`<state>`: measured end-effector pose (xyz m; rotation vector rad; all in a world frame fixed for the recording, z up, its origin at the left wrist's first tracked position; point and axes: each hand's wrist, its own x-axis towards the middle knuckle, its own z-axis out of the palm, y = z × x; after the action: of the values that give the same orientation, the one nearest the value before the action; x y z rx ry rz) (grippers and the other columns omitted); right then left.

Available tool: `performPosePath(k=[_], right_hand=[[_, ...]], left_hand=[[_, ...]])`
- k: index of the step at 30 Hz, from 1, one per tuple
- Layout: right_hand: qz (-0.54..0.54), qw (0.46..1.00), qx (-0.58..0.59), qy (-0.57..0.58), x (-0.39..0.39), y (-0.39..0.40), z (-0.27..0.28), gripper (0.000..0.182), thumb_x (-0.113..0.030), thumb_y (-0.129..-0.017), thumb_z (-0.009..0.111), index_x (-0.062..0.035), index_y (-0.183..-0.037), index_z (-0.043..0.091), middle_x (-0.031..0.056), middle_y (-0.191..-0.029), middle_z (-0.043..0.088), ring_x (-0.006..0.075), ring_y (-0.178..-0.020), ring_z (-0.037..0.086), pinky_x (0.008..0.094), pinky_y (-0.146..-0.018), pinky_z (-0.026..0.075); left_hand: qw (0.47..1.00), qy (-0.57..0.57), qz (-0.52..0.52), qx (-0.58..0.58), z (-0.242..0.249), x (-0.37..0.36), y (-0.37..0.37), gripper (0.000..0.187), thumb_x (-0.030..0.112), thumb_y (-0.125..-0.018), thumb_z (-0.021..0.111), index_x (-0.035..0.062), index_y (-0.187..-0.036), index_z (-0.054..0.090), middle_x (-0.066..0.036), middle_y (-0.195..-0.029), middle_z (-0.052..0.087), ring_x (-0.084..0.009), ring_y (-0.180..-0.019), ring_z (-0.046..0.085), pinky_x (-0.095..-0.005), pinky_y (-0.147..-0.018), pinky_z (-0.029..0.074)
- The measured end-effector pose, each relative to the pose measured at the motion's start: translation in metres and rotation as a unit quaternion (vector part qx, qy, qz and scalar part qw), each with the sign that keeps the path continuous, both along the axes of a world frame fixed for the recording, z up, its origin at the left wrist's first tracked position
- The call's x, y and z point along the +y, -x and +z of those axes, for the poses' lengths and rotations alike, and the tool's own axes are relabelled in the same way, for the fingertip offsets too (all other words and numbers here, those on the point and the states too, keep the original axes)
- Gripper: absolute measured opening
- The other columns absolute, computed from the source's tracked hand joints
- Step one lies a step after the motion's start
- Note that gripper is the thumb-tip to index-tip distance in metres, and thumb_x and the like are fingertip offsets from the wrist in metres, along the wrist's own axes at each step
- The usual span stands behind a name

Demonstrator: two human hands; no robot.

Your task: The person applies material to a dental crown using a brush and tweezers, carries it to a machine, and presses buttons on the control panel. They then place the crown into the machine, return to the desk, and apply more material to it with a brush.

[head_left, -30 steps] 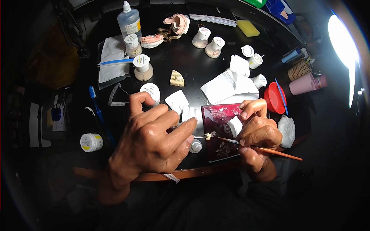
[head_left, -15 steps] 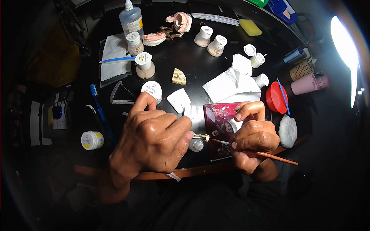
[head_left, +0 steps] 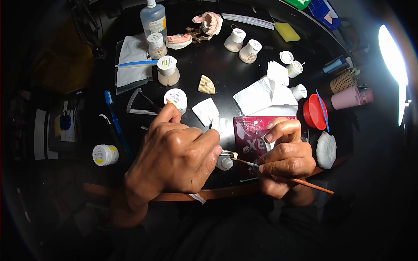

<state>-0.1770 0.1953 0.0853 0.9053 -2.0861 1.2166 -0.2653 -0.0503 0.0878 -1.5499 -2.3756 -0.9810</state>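
My left hand (head_left: 176, 158) is closed on metal tweezers (head_left: 226, 152), whose tips hold a small cream-coloured piece (head_left: 234, 155). My right hand (head_left: 287, 158) grips a thin brush (head_left: 305, 183) with an orange-brown handle, and some white tissue shows between its fingers. The brush tip is at or very near the small piece; contact is too small to tell. Beneath the hands lie a dark red booklet (head_left: 244, 130) and a small white-capped bottle (head_left: 225, 163).
Jars, including a white one (head_left: 105, 155), and a tall bottle (head_left: 153, 21) stand around. Dental models (head_left: 209, 24), white tissues (head_left: 254, 93), a red bowl (head_left: 312, 113), a blue toothbrush (head_left: 114, 119) and a pink cup (head_left: 346, 98) are on the black table. A bright lamp (head_left: 392, 52) shines at right.
The view has shifted slightly, so the table items appear a little further right. The brush tip is closer to the small piece. Both hands keep their grips.
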Motion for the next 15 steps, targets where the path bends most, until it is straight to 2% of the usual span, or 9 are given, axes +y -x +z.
performPosePath(k=[15], right_hand=[[0.001,1.000,-0.007,-0.017,-0.0015,-0.0005,0.0015,0.022,-0.004,-0.055,0.072,-0.0081,-0.076,0.072,0.0006,-0.071,0.069,0.0286,-0.094,0.063,0.0430,-0.078,0.049]], left_hand=[[1.000,0.001,0.000,-0.008,0.0007,-0.0004,-0.0008,0.021,0.017,-0.087,0.064,0.0086,-0.069,0.055,-0.004,-0.052,0.047,-0.0264,-0.045,0.042,-0.0396,-0.065,0.031]])
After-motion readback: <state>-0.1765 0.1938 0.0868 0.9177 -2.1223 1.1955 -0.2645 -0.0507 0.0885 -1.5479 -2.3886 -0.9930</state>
